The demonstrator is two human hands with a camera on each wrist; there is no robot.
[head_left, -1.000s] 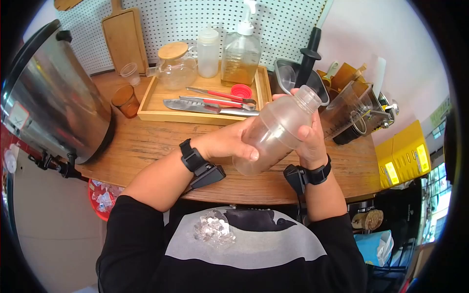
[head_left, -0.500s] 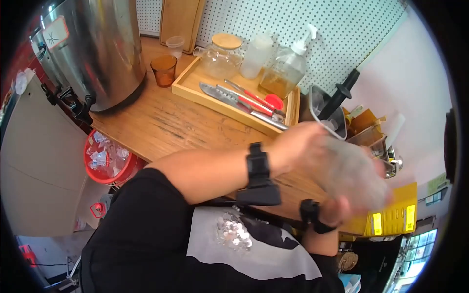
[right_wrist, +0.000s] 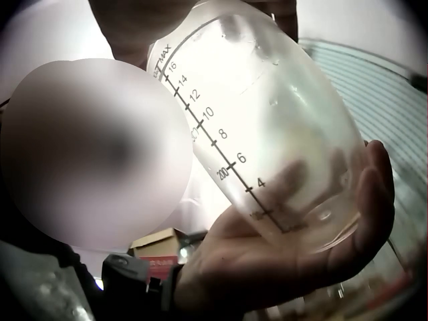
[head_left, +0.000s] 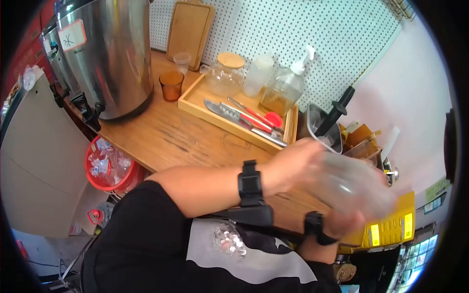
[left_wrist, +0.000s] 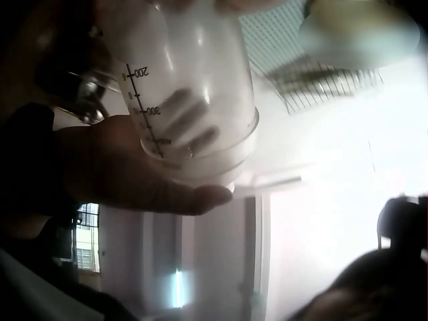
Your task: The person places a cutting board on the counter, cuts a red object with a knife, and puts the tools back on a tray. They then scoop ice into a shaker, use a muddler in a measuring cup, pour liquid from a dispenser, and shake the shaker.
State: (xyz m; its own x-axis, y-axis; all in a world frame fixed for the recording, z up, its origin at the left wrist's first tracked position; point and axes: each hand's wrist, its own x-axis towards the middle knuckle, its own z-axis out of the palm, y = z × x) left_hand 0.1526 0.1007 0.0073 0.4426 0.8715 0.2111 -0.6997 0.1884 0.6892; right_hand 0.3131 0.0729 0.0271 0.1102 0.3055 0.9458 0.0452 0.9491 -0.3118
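Note:
A translucent plastic shaker [head_left: 337,178] with a printed measuring scale is held up over the right front of the table, blurred in the head view. Around its base end curl the fingers of my left hand [head_left: 293,163]; the right wrist view shows this hand cupped under the shaker [right_wrist: 267,120]. My right hand [head_left: 344,224] grips the other end, lower and to the right, past the collar. In the left wrist view, the right hand [left_wrist: 134,174] lies against that collar end of the shaker [left_wrist: 200,87]. The shaker's mouth is hidden.
On the wooden table [head_left: 161,132], a tray [head_left: 229,122] carries tongs, a knife [head_left: 220,110], a glass teapot [head_left: 224,80] and bottles. A steel urn [head_left: 117,63] and amber glass [head_left: 171,87] stand left. A bin with a black-handled tool [head_left: 337,112] stands behind the hands.
The head view has swung, shifting the table. Both hands have carried the shaker right, and its neck end now points down right instead of up right. It is blurred by motion.

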